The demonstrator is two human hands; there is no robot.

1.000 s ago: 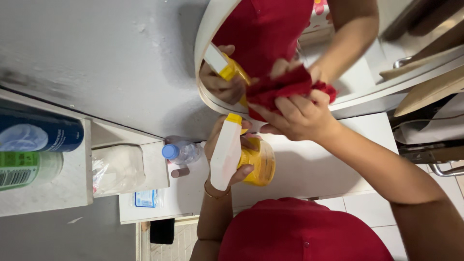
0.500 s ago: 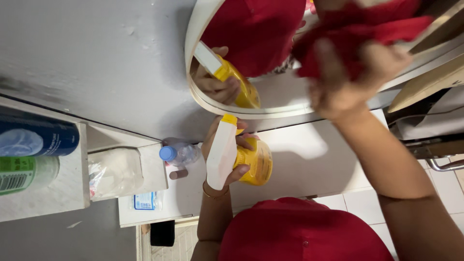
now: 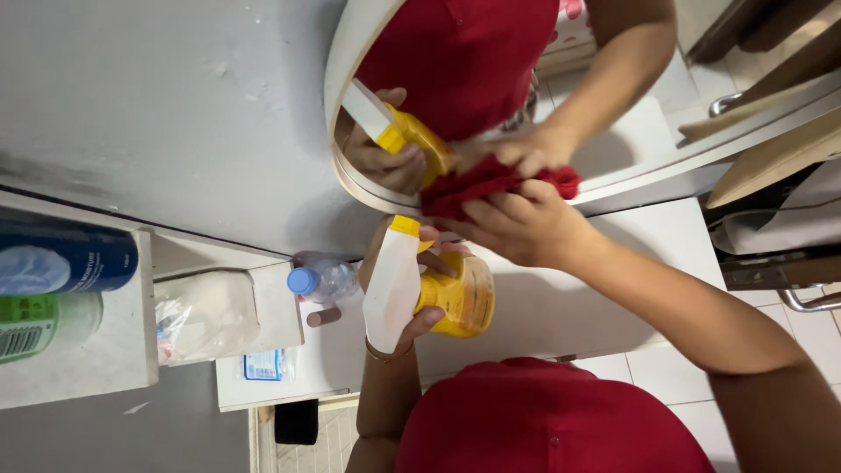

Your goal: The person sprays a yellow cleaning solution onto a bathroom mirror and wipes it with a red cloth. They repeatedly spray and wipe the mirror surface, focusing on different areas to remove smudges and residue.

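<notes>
Left hand: grip wrapped round glossy yellow spray bottle with white trigger head, above white bench. Right hand: grip bunched on soft crumpled red cloth, pressed against round, white-framed mirror.

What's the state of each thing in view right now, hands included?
left hand: closed around the spray bottle
spray bottle: yellow with white trigger head, held off the counter
right hand: pressing the red cloth to the mirror
red cloth: bunched, against the glass at the lower rim
mirror: round, white-framed, on the wall
small clear bottle: blue cap on
plastic bag: crumpled, on the ledge
</notes>
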